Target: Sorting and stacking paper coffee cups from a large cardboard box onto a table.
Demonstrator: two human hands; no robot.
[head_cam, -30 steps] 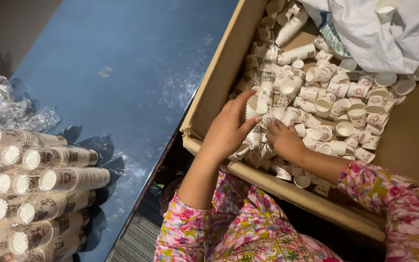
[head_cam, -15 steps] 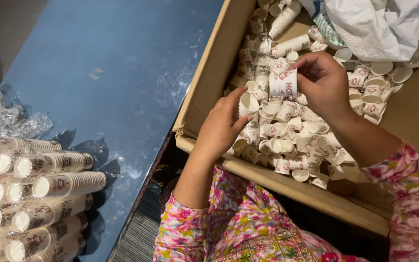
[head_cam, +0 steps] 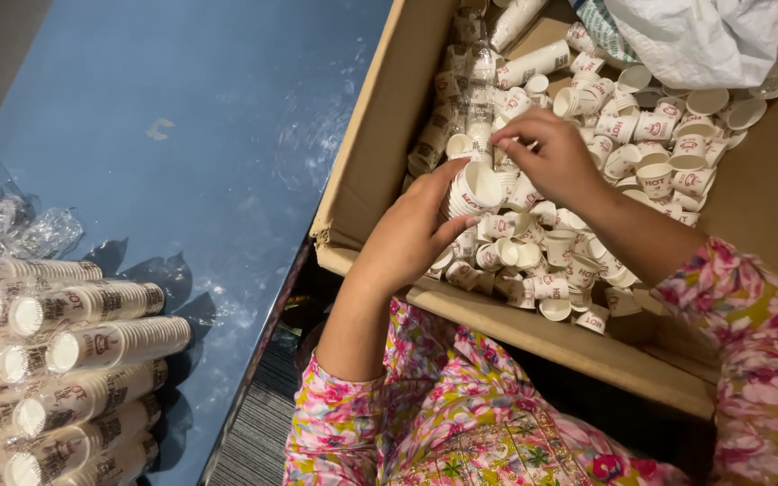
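Observation:
A brown cardboard box [head_cam: 373,171] holds several loose small white paper cups [head_cam: 650,162] with red print. My left hand [head_cam: 411,236] grips a short stack of nested cups [head_cam: 472,191] lying on its side over the pile. My right hand [head_cam: 547,157] hovers just above and right of that stack, fingertips pinched at its open end beside other cups; whether the fingers hold a cup is hidden. Both arms wear floral pink sleeves.
Long stacks of the same cups [head_cam: 65,360] lie in rows on the blue table [head_cam: 191,135] at the lower left, with crumpled clear plastic wrap [head_cam: 11,225] above them. A white plastic bag [head_cam: 704,36] sits in the box's far right corner.
My right hand came back from the far cups toward my left hand. The left hand now holds a short stack of cups lifted from the pile.

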